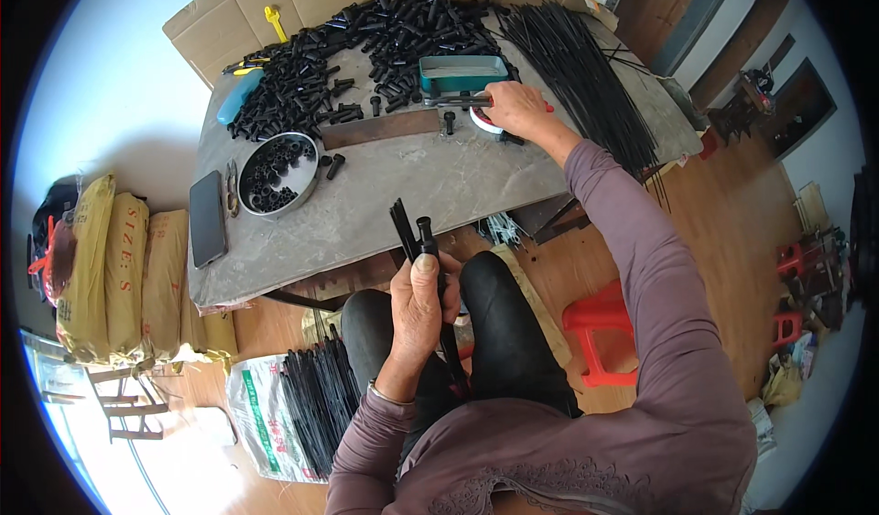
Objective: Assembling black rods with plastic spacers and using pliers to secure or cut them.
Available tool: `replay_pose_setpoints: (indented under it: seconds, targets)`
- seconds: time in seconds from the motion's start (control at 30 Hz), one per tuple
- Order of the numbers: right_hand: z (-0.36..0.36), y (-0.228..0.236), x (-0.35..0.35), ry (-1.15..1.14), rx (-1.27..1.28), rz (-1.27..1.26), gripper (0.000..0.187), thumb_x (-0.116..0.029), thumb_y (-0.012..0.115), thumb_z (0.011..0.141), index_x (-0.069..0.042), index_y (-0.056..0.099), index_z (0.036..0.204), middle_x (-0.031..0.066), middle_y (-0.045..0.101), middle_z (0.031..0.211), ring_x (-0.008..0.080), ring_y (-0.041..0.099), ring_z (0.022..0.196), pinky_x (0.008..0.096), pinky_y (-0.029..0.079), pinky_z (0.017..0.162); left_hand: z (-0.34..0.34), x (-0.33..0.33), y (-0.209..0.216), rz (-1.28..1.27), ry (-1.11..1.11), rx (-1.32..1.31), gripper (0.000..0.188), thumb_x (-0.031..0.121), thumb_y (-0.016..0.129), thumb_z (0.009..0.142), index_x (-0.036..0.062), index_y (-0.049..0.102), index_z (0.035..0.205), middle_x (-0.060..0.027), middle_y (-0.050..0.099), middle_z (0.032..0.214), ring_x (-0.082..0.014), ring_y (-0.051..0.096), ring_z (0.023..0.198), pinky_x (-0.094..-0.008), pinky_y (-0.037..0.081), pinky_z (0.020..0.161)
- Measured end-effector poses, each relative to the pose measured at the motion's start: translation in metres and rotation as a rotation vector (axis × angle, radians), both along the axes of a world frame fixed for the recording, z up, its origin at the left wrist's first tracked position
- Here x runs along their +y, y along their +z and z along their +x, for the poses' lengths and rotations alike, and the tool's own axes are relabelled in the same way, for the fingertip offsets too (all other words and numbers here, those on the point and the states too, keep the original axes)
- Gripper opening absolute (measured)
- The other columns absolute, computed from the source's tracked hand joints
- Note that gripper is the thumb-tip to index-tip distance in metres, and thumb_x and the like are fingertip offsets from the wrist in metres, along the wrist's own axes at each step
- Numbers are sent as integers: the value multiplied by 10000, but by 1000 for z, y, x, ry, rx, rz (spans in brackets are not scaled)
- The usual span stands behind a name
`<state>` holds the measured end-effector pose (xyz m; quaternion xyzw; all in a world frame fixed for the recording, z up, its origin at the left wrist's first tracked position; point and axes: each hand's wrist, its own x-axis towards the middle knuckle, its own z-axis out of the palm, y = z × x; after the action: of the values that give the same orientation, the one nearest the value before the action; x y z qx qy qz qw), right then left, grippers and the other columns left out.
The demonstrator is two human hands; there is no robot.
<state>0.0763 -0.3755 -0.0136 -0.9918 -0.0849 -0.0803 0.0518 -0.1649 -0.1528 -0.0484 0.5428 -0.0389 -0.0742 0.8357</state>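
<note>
My left hand [417, 304] is closed around a bundle of thin black rods [401, 222] and a black tube-like piece with a flared end [425, 227], held upright above my lap. My right hand [518, 110] reaches over the far right part of the table and is closed on pliers [458, 101] with a red handle end. The jaws of the pliers point left, in front of a teal rectangular tray [462, 83]. Beneath my right hand lies a white round dish [482, 123], partly hidden. A short black piece [449, 123] stands beside the dish.
Black tubular pieces [403, 25] are heaped at the back of the grey table [385, 176], long black rods [586, 75] at its right. A round metal tin [312, 178], a phone [208, 219] and a flat metal bar [380, 129] lie left of centre. A red stool [600, 332] stands right.
</note>
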Motion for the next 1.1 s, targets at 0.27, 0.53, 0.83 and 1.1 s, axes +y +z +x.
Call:
replay_pose_setpoints:
  seconds: [0.27, 0.53, 0.83, 1.1]
  targets:
    - [1, 0, 2, 74, -58, -7, 227, -242, 622, 833, -70, 686, 967, 169, 676, 911, 347, 642, 877, 458, 482, 774, -1, -2, 4, -33, -7, 10, 504, 487, 400, 988, -2, 514, 949, -15, 405, 539, -84, 352, 417, -237, 308, 402]
    - [-2, 4, -8, -24, -67, 45, 262, -278, 627, 834, -87, 701, 998, 158, 680, 904, 347, 643, 867, 445, 489, 758, -5, 2, 10, 6, 22, -17, 525, 501, 402, 983, -11, 518, 955, -11, 400, 549, -86, 369, 420, -235, 314, 402]
    - [-11, 23, -8, -110, -98, 362, 266, -286, 644, 797, -49, 700, 905, 120, 674, 782, 271, 649, 737, 384, 492, 671, -20, 1, 22, 21, 38, -43, 537, 509, 397, 981, -12, 524, 951, -11, 409, 553, -85, 379, 427, -234, 319, 406]
    - [-136, 34, 36, 218, 653, 1447, 198, -216, 612, 842, -20, 620, 823, 20, 572, 707, 81, 499, 581, 244, 421, 567, -39, 19, 19, 8, 237, -79, 456, 409, 367, 1016, -6, 556, 1003, -14, 494, 650, -67, 417, 455, -209, 321, 424]
